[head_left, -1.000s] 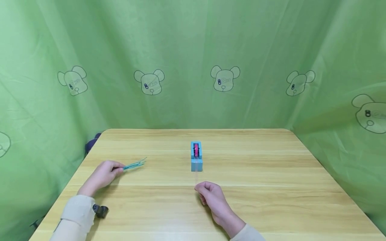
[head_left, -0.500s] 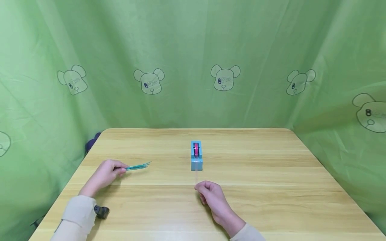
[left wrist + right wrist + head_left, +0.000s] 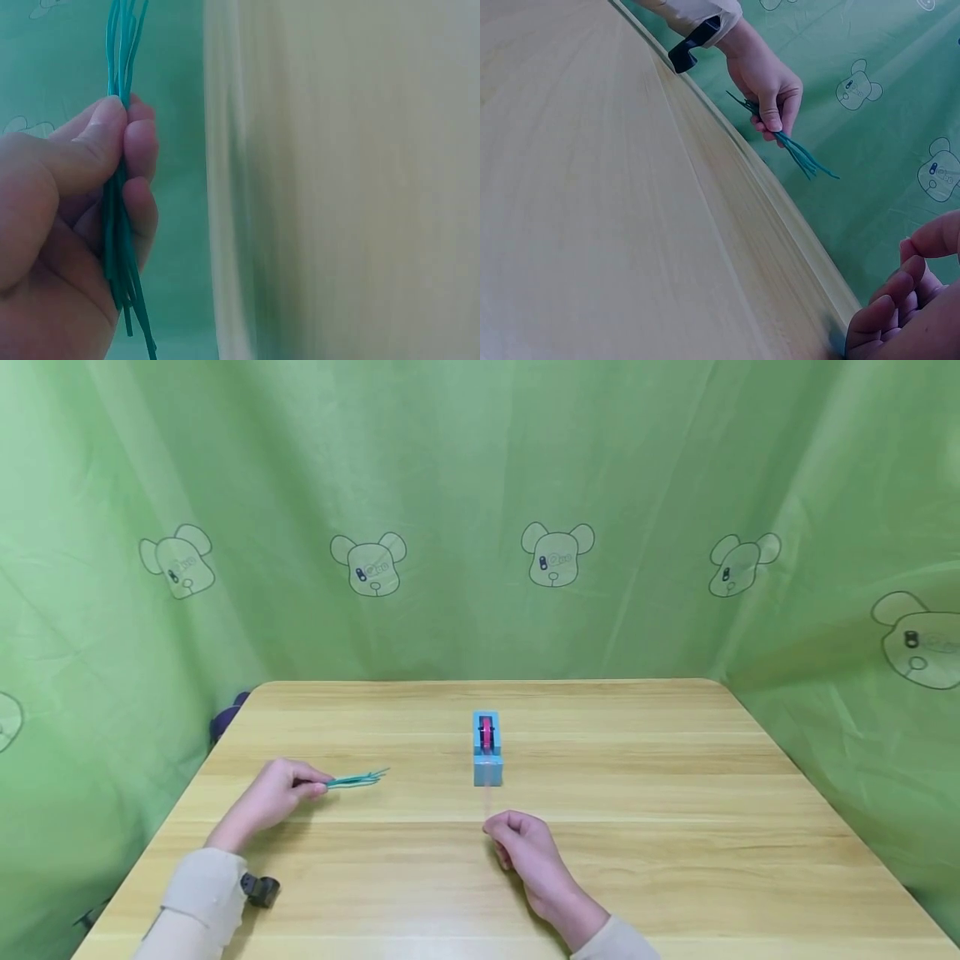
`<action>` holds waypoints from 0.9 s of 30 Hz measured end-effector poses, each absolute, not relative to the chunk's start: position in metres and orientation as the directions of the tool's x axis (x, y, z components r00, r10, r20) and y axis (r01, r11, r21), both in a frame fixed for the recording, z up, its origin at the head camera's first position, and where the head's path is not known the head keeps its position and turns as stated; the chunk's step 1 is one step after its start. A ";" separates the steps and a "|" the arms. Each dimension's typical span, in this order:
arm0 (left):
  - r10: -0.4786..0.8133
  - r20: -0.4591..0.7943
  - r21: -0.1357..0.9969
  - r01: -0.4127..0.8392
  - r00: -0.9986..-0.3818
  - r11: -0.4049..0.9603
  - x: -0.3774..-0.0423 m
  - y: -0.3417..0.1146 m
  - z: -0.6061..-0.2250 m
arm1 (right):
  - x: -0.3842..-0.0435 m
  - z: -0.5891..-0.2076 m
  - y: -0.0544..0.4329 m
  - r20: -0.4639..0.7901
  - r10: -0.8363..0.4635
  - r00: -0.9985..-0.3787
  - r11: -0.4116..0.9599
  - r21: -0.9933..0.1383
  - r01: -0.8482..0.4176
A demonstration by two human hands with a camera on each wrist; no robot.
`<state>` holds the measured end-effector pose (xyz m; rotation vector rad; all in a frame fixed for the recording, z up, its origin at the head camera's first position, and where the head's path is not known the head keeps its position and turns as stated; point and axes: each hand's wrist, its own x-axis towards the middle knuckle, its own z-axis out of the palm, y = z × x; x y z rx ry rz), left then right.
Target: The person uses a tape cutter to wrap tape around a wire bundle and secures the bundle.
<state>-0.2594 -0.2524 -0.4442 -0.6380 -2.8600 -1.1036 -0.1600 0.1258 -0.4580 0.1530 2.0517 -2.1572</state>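
Head: dispenser (image 3: 481, 760) on wooden table (image 3: 645, 793); green curtain (image 3: 465, 460) behind.

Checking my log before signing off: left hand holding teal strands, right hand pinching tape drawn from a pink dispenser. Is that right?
Not quite: the head view shows a blue dispenser; the roll inside it is what looks pink. The rest is right: the left hand holds the teal strands, the right hand pinches the tape.
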 end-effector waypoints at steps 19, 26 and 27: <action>0.381 0.164 0.665 0.388 -0.910 0.638 -0.261 -0.226 -0.446 | -0.160 -0.457 0.126 -0.186 -0.048 -0.981 -0.046 -0.981 0.188; 0.369 0.118 0.691 0.343 -0.922 0.636 -0.260 -0.216 -0.446 | -0.158 -0.456 0.126 -0.184 -0.048 -0.982 -0.053 -0.981 0.187; 0.373 0.113 0.695 0.342 -0.921 0.632 -0.259 -0.215 -0.446 | -0.158 -0.456 0.126 -0.184 -0.047 -0.982 -0.054 -0.981 0.186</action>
